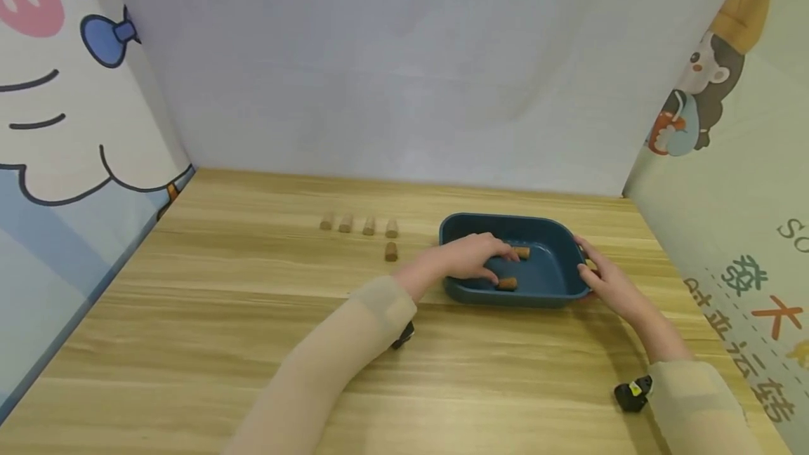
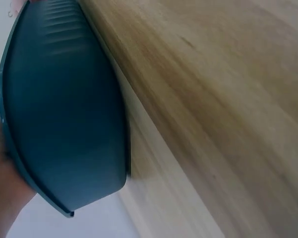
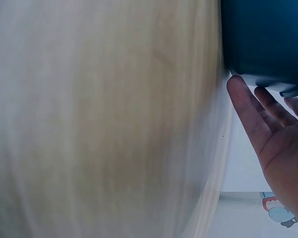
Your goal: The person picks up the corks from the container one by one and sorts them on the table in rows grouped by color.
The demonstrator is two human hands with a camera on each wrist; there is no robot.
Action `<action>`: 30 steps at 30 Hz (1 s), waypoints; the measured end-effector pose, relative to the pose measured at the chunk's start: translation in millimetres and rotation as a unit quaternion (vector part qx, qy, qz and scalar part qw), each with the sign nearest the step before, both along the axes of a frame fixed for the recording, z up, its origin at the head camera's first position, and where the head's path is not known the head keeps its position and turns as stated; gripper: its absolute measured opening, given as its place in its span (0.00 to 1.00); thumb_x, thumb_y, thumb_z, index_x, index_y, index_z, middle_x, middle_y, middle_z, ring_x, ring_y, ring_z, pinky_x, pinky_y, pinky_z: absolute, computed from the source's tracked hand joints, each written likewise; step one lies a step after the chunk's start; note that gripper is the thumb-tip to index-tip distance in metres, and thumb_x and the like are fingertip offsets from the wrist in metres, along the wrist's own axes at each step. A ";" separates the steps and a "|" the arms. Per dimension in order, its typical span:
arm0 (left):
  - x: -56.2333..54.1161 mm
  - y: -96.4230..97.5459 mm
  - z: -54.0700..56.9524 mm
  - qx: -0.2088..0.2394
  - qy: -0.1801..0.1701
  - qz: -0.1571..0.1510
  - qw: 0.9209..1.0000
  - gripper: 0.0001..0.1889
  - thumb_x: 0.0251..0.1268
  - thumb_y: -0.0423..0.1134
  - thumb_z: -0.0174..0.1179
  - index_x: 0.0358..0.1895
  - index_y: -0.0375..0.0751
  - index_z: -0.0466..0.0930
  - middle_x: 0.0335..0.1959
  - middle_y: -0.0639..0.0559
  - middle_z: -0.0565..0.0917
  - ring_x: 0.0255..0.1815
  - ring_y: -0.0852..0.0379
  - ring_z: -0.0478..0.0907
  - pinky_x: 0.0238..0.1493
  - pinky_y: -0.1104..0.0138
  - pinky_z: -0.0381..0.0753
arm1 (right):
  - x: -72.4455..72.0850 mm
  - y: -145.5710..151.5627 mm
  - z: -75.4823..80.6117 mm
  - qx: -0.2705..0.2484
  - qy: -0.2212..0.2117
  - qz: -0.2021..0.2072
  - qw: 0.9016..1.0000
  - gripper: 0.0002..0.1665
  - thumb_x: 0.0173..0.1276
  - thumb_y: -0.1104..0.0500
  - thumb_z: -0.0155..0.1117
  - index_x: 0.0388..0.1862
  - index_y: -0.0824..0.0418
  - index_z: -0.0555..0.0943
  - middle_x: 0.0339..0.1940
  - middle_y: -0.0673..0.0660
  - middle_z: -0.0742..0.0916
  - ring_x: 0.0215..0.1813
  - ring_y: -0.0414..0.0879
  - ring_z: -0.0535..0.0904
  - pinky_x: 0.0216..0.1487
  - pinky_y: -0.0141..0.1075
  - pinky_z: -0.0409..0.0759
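Right of the frame's centre, a blue tray [image 1: 515, 297] sits on the desk [image 1: 480, 385], two brown corks [image 1: 508, 284] inside. The left hand [image 1: 474, 256] reaches in, fingers spread beside them; whether they touch, I cannot tell. The right hand's [image 1: 612, 290] fingers grip the tray's right end. Four pale pegs [image 1: 369, 226] stand left of centre.

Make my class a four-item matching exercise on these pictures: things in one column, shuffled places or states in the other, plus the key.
Things
1. Left hand
2. Right hand
3. Blue dish
4. Four pale corks

Places or states
A. In a row on the table
B. At the dish's right end
C. Has two brown corks visible inside
D. Reaching into the dish

Pairs: 1-D, 2-B, 3-C, 4-A
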State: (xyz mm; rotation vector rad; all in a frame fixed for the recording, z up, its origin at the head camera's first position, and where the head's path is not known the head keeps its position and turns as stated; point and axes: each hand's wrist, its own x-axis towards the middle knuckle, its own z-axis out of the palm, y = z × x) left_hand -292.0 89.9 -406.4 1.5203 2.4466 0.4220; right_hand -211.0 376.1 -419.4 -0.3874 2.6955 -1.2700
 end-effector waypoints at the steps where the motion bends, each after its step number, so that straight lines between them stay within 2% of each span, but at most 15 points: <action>1: -0.2 2.1 -1.0 -0.006 0.000 -0.001 1.000 0.28 0.60 0.46 0.63 0.65 0.51 0.70 0.59 0.56 0.76 0.60 0.58 0.69 0.62 0.69 0.68 | -0.3 0.4 -0.5 0.000 0.001 0.000 1.000 0.35 0.77 0.62 0.41 0.76 0.65 0.41 0.66 0.80 0.59 0.49 0.71 0.76 0.30 0.41 0.84; 8: -0.5 12.2 -7.8 -0.037 0.001 -0.009 0.999 0.26 0.60 0.47 0.63 0.63 0.52 0.72 0.56 0.57 0.77 0.58 0.60 0.71 0.60 0.71 0.69 | -0.5 1.0 -1.2 -0.005 0.010 0.001 1.000 0.35 0.76 0.63 0.42 0.76 0.67 0.42 0.66 0.81 0.59 0.48 0.70 0.77 0.28 0.41 0.84; 15: 0.9 16.6 -11.7 -0.040 0.013 -0.029 0.999 0.22 0.60 0.45 0.63 0.59 0.52 0.75 0.54 0.58 0.79 0.56 0.62 0.73 0.58 0.73 0.71 | 0.6 1.2 -1.1 -0.005 0.008 -0.004 1.000 0.35 0.76 0.64 0.42 0.76 0.65 0.42 0.67 0.80 0.59 0.49 0.70 0.76 0.28 0.40 0.84; 26: 2.8 17.0 -13.6 -0.038 0.012 -0.015 0.999 0.19 0.62 0.45 0.62 0.57 0.53 0.76 0.51 0.58 0.80 0.53 0.62 0.74 0.55 0.73 0.72 | 1.0 1.1 -1.5 -0.004 0.009 0.001 1.000 0.35 0.76 0.63 0.42 0.76 0.66 0.41 0.67 0.81 0.58 0.51 0.73 0.74 0.29 0.41 0.84; 30: 1.9 16.5 -13.3 -0.025 0.008 -0.012 1.000 0.19 0.61 0.45 0.62 0.56 0.52 0.76 0.48 0.59 0.80 0.50 0.62 0.75 0.53 0.73 0.73 | 0.8 1.4 -2.2 -0.005 0.009 0.003 1.000 0.35 0.76 0.63 0.42 0.76 0.66 0.41 0.67 0.81 0.58 0.51 0.73 0.74 0.29 0.41 0.84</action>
